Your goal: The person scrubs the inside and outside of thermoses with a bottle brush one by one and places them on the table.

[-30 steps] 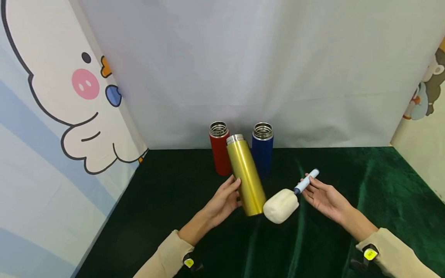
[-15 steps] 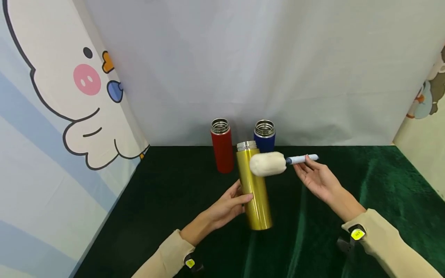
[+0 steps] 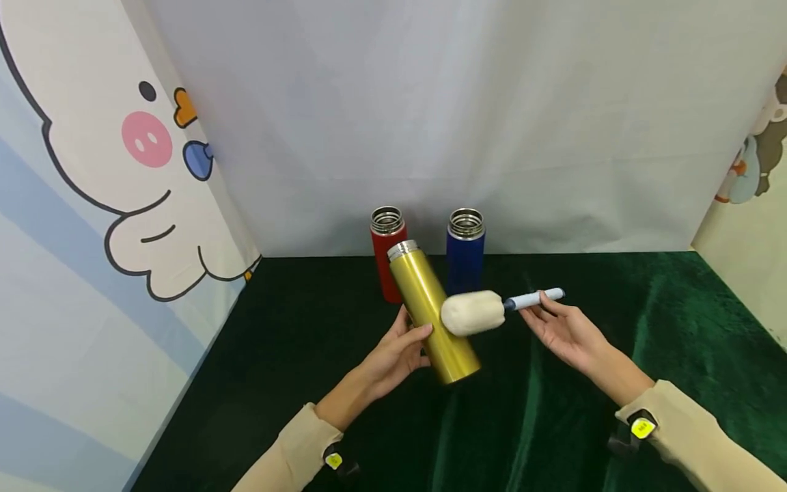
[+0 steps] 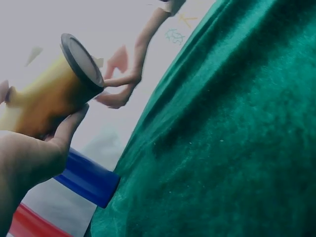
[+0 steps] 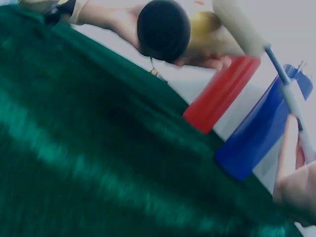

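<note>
My left hand grips a gold metal bottle round its lower half, off the table. The bottle has no lid and leans with its steel mouth to the upper left. Its dark round base faces the right wrist camera. Between thumb and fingertips, my right hand pinches the pale blue handle of a bottle brush. The brush's cream sponge head points left and overlaps the bottle's right side in the head view. In the right wrist view the sponge partly covers the blurred gold body.
A red bottle and a blue bottle, both lidless, stand upright behind the gold one at the back of the table. Dark green velvet cloth covers the table. A pale curtain rises behind, with a cartoon-printed panel at left.
The brush has swung up from the bottle's lower right to its side, then dipped slightly. The gold bottle turned more upright, then leaned left again and rose. Both hands keep their hold.
</note>
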Demonstrator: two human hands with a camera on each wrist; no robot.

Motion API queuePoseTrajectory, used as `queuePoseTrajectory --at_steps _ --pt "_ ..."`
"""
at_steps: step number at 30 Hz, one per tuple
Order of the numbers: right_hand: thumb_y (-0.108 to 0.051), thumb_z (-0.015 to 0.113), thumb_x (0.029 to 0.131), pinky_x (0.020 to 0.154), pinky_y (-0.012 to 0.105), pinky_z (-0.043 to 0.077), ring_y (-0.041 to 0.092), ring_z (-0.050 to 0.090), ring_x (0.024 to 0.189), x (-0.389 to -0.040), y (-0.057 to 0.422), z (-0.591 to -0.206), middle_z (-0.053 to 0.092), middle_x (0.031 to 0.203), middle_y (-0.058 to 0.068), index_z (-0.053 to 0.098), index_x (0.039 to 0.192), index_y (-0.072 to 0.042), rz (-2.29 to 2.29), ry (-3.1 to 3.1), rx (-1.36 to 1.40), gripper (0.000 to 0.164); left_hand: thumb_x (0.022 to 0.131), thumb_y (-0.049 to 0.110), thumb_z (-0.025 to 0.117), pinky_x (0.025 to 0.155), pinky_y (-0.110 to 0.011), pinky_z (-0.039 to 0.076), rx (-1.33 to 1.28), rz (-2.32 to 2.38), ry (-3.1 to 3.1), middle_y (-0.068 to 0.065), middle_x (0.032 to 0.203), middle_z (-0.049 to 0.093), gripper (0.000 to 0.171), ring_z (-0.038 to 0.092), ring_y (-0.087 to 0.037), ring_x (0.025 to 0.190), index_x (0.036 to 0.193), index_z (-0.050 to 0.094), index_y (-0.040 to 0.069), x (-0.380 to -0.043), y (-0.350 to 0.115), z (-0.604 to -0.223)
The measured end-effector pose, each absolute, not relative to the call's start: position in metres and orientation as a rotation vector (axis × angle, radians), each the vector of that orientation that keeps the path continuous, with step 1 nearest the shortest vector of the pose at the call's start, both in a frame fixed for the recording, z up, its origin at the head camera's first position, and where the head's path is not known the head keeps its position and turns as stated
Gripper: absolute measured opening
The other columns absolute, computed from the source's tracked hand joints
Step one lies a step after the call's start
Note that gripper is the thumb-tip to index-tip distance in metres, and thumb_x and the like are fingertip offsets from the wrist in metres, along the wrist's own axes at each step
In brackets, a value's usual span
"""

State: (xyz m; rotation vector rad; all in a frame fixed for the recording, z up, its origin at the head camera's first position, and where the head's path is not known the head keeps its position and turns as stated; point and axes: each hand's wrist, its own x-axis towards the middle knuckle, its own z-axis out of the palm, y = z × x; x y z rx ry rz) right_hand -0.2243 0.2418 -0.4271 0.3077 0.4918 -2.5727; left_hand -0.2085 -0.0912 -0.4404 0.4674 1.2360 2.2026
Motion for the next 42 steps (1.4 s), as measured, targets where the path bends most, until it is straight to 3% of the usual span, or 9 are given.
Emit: queuePoseTrajectory --at_steps 2,8,12,16,25,28,33,37,42 --pt "-0.012 0.045 0.109 0.104 0.03 0.053 0.023 0.068 0.11 -0.221 0.249 -0.434 0.063 0.119 0.01 0.055 0.126 -0.015 -2.522 0.562 0.207 0.02 0.108 0.018 0.045 0.1 -0.044 0.051 0.477 2.236 1.208 0.002 0.136 0.051 0.058 0.058 -0.015 0.123 0.154 0.017 0.038 -0.209 -0.092 -0.439" --pt "-0.018 0.037 0.111 0.1 0.028 0.055 0.016 0.068 0.112 -0.221 0.261 -0.447 0.068 0.119 0.006 0.068 0.12 -0.01 -2.442 0.674 0.011 0.033 0.106 0.014 0.049 0.103 -0.046 0.049 0.444 2.272 1.212 0.0 0.14 0.045 0.063 0.055 -0.019 0.126 0.156 0.018 0.036 -0.209 -0.093 -0.436" --pt "-0.016 0.044 0.109 0.098 0.028 0.057 0.017 0.07 0.109 -0.23 0.249 -0.44 0.069 0.116 0.007 0.065 0.119 -0.011 -2.481 0.688 0.106 0.024 0.105 0.012 0.052 0.105 -0.051 0.048 0.426 2.214 1.32 -0.006 0.151 0.039 0.067 0.053 -0.02 0.13 0.159 0.016 0.028 -0.208 -0.092 -0.437" --pt "-0.013 0.049 0.107 0.097 0.028 0.057 0.02 0.071 0.105 -0.241 0.233 -0.42 0.069 0.114 0.01 0.052 0.125 -0.014 -2.541 0.674 0.19 0.018 0.104 0.014 0.052 0.107 -0.051 0.048 0.455 2.124 1.379 -0.011 0.158 0.036 0.065 0.051 -0.021 0.132 0.159 0.018 0.021 -0.206 -0.09 -0.439" --pt "-0.003 0.055 0.102 0.115 0.031 0.042 0.03 0.068 0.12 -0.253 0.22 -0.387 0.064 0.12 0.019 0.046 0.135 -0.012 -2.757 0.372 0.299 0.035 0.104 0.018 0.055 0.097 -0.038 0.055 0.48 2.116 1.311 -0.001 0.135 0.053 0.063 0.061 -0.017 0.119 0.158 0.023 0.02 -0.2 -0.089 -0.439" --pt "-0.003 0.055 0.103 0.116 0.03 0.042 0.028 0.067 0.12 -0.246 0.223 -0.395 0.063 0.12 0.017 0.043 0.136 -0.016 -2.735 0.378 0.34 0.038 0.105 0.02 0.055 0.098 -0.036 0.054 0.485 2.15 1.274 0.001 0.132 0.055 0.063 0.061 -0.015 0.118 0.158 0.022 0.019 -0.199 -0.091 -0.437" --pt "-0.008 0.051 0.106 0.106 0.029 0.052 0.024 0.068 0.108 -0.233 0.233 -0.416 0.06 0.118 0.011 0.041 0.128 -0.019 -2.612 0.514 0.311 0.027 0.108 0.021 0.05 0.101 -0.039 0.052 0.459 2.198 1.276 0.003 0.134 0.056 0.054 0.059 -0.013 0.122 0.156 0.027 0.017 -0.202 -0.092 -0.435" --pt "-0.014 0.046 0.108 0.098 0.029 0.057 0.02 0.068 0.105 -0.226 0.241 -0.43 0.059 0.117 0.009 0.049 0.127 -0.015 -2.52 0.606 0.23 0.019 0.11 0.021 0.044 0.101 -0.042 0.051 0.429 2.247 1.27 0.003 0.135 0.056 0.048 0.057 -0.013 0.125 0.155 0.028 0.019 -0.205 -0.091 -0.434" --pt "-0.018 0.04 0.111 0.096 0.029 0.057 0.018 0.069 0.106 -0.225 0.251 -0.443 0.064 0.117 0.008 0.064 0.119 -0.008 -2.446 0.686 0.052 0.027 0.11 0.025 0.043 0.1 -0.039 0.052 0.412 2.269 1.223 0.004 0.13 0.059 0.04 0.059 -0.013 0.121 0.148 0.033 0.022 -0.206 -0.09 -0.434"
